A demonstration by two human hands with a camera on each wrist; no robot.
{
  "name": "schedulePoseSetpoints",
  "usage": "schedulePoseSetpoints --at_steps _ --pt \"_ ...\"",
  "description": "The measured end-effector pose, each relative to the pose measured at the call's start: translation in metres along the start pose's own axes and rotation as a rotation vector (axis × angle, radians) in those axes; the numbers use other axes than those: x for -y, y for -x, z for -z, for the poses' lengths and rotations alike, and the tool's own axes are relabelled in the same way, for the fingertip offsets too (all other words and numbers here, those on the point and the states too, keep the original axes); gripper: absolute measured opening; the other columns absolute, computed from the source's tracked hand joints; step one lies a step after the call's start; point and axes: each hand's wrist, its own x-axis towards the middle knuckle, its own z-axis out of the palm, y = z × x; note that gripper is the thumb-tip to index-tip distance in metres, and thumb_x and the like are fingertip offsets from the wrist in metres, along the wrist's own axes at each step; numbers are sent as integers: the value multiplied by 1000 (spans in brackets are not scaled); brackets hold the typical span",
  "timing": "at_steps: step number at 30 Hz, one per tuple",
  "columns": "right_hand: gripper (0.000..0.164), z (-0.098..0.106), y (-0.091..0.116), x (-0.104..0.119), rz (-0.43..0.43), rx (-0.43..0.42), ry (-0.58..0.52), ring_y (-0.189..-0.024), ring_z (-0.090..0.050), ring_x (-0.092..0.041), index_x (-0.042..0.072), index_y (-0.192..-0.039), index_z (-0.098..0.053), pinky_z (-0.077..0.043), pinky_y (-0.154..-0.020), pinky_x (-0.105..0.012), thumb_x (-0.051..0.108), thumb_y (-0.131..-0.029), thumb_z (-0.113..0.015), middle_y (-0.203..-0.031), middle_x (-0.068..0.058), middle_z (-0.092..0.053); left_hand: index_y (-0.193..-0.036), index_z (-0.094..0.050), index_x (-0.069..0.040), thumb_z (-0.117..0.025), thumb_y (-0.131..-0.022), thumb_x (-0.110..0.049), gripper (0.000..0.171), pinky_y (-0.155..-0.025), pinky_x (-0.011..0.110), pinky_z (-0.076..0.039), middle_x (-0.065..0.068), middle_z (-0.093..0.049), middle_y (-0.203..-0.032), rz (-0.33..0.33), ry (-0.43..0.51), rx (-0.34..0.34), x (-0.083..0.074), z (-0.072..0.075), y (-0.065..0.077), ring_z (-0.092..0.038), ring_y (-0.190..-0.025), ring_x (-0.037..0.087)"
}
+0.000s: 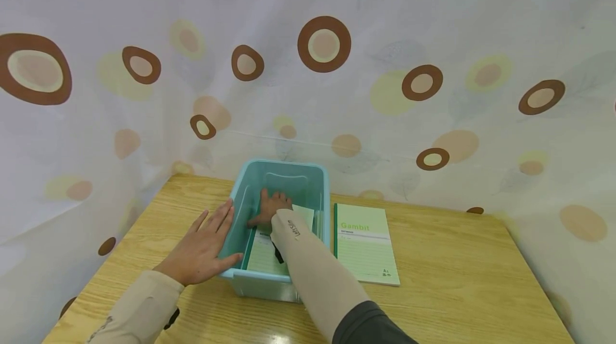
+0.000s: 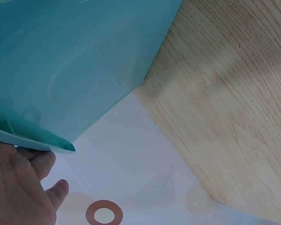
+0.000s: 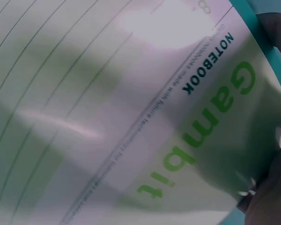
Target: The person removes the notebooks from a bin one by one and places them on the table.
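Nearest, two beige sleeves come in over the front edge of the wooden table [image 1: 452,285]. Bare wood lies wide on the right and in a narrower strip on the left, where the table's left edge runs close under the hanging curtain [image 1: 308,66].

Next comes the left hand [image 1: 207,247], fingers straight and spread, palm flat against the outer left wall of the teal bin [image 1: 284,282]. From the left wrist view its fingers [image 2: 51,187] sit just under the bin's rim, with the curtain below and the table's edge slanting past beyond it.

Further in, the bin stands near the table's middle, long side running away from the person, its front wall close to the near sleeves. Inside lies a green notebook [image 1: 262,255], flat on the bottom toward the left wall, and further pale green sheets show along the right wall. The right hand [image 1: 270,207] reaches deep into the bin and rests on the notebook's far end; whether its fingers press flat or curl round the edge cannot be told. The right wrist view shows the cover close up, printed "Gambit" [image 3: 201,136].

Just beside the bin's right wall, a second notebook [image 1: 364,245] lies flat on the table.

Beyond, the spotted curtain closes off the far edge and both sides.
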Motion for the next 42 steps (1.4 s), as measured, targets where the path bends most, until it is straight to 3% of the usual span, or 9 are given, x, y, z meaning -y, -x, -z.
schedulePoseSetpoints --at_steps 11,24,30,36,42 --pt "73 -1 -2 -1 55 -42 52 -112 -53 -27 16 -132 -43 -39 -97 -44 60 -79 -68 -118 -11 -58 -146 -26 12 -59 -90 -46 87 -113 58 -17 23 -19 -157 4 7 0 -1 1 0 -22 -143 36" --pt "77 7 -4 2 67 -86 38 -112 -56 -27 17 -139 -44 -40 -96 -44 59 -79 -69 -120 -9 -61 -146 -27 12 -59 -90 -45 86 -113 58 -17 23 -20 -156 3 -15 4 0 2 0 -23 -143 36" --pt "72 19 -2 6 94 -160 50 -110 -57 -27 18 -134 -48 -41 -93 -43 58 -78 -69 -118 -8 -63 -146 -27 12 -57 -91 -45 85 -113 59 -14 24 -21 -156 -11 -20 16 0 3 -1 -23 -143 36" --pt "71 35 3 11 99 -196 95 -116 -55 -26 18 -134 -47 -39 -100 -45 58 -79 -66 -122 -8 -61 -146 -25 13 -59 -91 -43 86 -113 59 -13 24 -19 -156 -10 -2 31 -1 4 -2 -21 -143 37" --pt "82 57 8 15 80 -198 156 -124 -51 -28 17 -146 -37 -35 -107 -45 63 -82 -60 -132 -10 -57 -146 -26 13 -59 -91 -43 85 -113 59 -13 25 -20 -156 -8 -1 30 -2 4 -1 -21 -143 37"
